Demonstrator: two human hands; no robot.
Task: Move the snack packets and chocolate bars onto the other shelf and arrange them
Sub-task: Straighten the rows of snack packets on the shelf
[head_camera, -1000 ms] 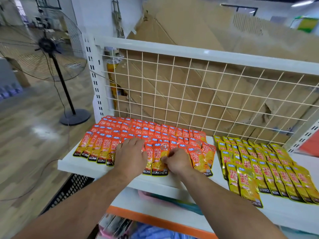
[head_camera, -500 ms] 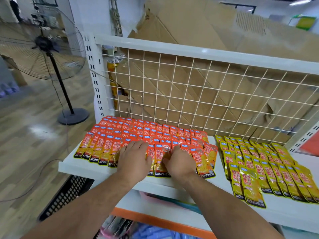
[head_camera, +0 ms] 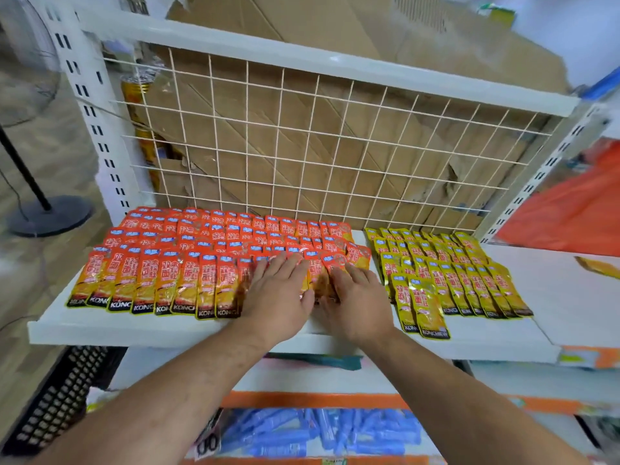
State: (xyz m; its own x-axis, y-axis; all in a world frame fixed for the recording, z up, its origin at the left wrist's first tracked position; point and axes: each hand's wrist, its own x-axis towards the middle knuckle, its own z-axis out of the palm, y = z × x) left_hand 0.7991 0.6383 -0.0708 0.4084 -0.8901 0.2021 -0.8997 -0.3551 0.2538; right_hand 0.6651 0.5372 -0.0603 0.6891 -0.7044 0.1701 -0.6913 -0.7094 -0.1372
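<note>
Lying in overlapped rows on the white metal shelf [head_camera: 134, 327], the orange-red foil snack packets [head_camera: 188, 263] are being pressed flat at the right end of their front row, just beside the yellow foil snack packets [head_camera: 449, 273]. The left hand [head_camera: 278, 297] is being laid over them with fingers straight and spread wide. The right hand [head_camera: 357, 305] is being rested alongside, fingers nearly straight, with nothing visibly pinched. The packets are being judged light, thin, pliable and slippery, so sliding them under flat palms, or pinching a short sealed edge, is being favoured. Each long axis is being shown running front to back, dark printed ends towards the shelf's front lip, tops towards the white wire grid [head_camera: 335, 146].
</note>
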